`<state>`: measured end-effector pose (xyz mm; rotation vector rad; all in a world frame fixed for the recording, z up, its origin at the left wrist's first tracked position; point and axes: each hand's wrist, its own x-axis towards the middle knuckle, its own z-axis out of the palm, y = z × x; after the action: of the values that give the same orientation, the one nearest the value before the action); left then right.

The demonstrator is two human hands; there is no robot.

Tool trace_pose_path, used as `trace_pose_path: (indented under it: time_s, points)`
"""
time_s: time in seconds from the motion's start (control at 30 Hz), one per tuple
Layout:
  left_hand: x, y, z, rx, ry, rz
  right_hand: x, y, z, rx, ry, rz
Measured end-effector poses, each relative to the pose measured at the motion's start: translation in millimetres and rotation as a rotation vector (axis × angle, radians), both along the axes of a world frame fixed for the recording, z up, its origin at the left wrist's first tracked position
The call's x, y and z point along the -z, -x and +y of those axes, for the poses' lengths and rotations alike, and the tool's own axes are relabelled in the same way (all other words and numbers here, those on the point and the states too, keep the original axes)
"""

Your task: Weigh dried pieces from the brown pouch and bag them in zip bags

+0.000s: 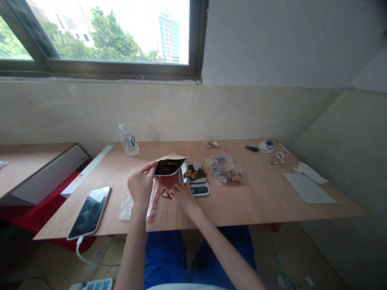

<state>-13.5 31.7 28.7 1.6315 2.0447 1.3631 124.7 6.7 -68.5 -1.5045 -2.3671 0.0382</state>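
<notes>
fingers [174, 195] on plywood table [248, 205] under window [105, 32]

Bright blue cloth fills the lap: a loose lower garment [165, 257], either shorts or trousers, though the view does not settle which. Just below that garment, at the bottom of the view, the hem of a white top [184, 287] shows as a thin pale band. On either side of the garment run the bare left forearm [133, 253] and right forearm [229, 253], with no sleeve in view, ending in a bare left hand [140, 186] and right hand [183, 197].
</notes>
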Motion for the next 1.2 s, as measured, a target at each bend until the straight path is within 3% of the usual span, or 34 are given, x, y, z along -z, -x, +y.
trace_pose_path:
  time_s: [0.13,0.43,0.63,0.8,0.93,1.2]
  points:
    - [-1.1,-1,-1,-0.006,0.013,-0.006,-2.4,4,-1,-0.052,0.029,0.134]
    - [-2.2,2,-4,0.013,0.024,0.0,13.6,12,2,-0.201,0.123,0.248]
    - [-2.8,1,-5,0.012,0.044,0.013,-0.3,-21,2,-0.03,-0.007,0.468]
    - [-5.7,0,-7,0.023,0.045,0.021,-9.4,-56,12,-0.007,-0.154,0.274]
    - [-6.2,0,-8,0.025,0.055,0.022,-2.8,-66,19,-0.014,-0.215,0.104]
    - [-4.3,2,-8,0.031,0.056,0.022,10.2,-62,14,0.094,-0.264,0.163]
